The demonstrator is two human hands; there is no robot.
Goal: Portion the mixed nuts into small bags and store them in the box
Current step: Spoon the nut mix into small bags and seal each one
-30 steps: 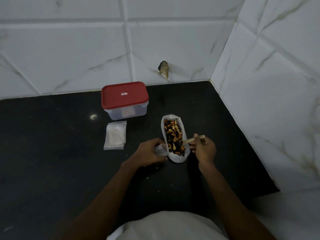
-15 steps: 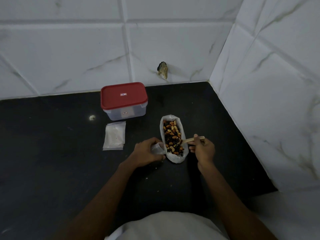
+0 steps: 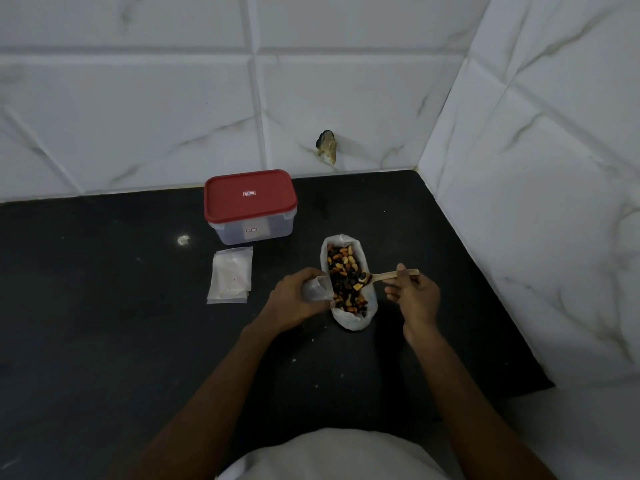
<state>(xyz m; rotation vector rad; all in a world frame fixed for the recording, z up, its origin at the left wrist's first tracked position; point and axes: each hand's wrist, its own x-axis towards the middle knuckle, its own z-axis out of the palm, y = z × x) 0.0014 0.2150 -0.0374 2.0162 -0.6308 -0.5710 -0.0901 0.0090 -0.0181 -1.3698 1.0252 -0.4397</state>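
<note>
An open white bag of mixed nuts (image 3: 346,268) lies on the black counter. My right hand (image 3: 414,296) grips a wooden spoon (image 3: 388,276) by its handle; the bowl of the spoon sits on the nuts with a few pieces in it. My left hand (image 3: 294,301) holds a small clear bag (image 3: 316,289) against the left side of the nut bag. A clear box with a red lid (image 3: 250,199), closed, stands behind to the left. A stack of empty small bags (image 3: 231,274) lies flat in front of the box.
White marble-tiled walls meet in a corner at the back right. A small brown stub (image 3: 326,145) sticks out of the back wall. The black counter (image 3: 104,341) stretches left and toward me, with a few crumbs near my left wrist.
The spoon's bowl has moved a little up and left across the nuts and now carries a few pieces. My left hand stays on the small bag.
</note>
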